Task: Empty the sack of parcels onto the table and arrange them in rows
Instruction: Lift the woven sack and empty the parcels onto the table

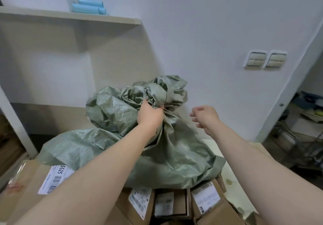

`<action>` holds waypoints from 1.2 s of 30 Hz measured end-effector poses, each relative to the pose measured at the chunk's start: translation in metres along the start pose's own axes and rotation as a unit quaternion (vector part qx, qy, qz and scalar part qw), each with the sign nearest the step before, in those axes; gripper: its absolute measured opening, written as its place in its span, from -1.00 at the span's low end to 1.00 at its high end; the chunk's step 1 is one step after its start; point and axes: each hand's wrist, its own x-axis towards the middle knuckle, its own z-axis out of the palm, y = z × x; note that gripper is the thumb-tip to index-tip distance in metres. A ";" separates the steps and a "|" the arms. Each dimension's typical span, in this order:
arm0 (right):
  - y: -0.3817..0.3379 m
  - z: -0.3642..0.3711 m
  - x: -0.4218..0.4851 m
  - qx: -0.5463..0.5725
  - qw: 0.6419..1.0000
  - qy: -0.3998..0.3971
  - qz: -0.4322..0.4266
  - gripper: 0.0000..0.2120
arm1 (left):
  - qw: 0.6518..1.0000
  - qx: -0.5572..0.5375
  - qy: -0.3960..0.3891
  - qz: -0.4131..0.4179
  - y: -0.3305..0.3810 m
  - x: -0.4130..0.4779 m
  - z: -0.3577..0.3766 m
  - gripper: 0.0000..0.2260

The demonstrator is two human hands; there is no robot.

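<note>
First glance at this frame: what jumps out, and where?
The crumpled green sack dominates the centre, with the left hand gripping its bunched top. The right hand hangs open beside it, holding nothing. Labelled cardboard parcels crowd the bottom edge, partly under the sack, and light blue rolls sit on the shelf at upper left.

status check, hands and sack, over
Left hand grips bunched fabric of the green sack. Right hand open, off the sack. Sack draped over cardboard parcels, covering part of them.
</note>
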 end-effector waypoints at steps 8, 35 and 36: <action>0.023 0.029 0.018 -0.201 0.964 -0.168 -0.043 -0.13 | 0.994 -0.091 -0.020 -0.064 -0.011 0.020 -0.016 -0.69; -0.037 0.005 0.029 0.421 0.906 0.005 -0.046 -0.60 | 0.976 -0.217 -0.001 0.012 0.043 0.011 -0.006 -0.66; -0.037 0.003 0.029 0.423 0.905 0.009 -0.047 -0.60 | 0.976 -0.218 -0.003 0.013 0.041 0.011 -0.005 -0.66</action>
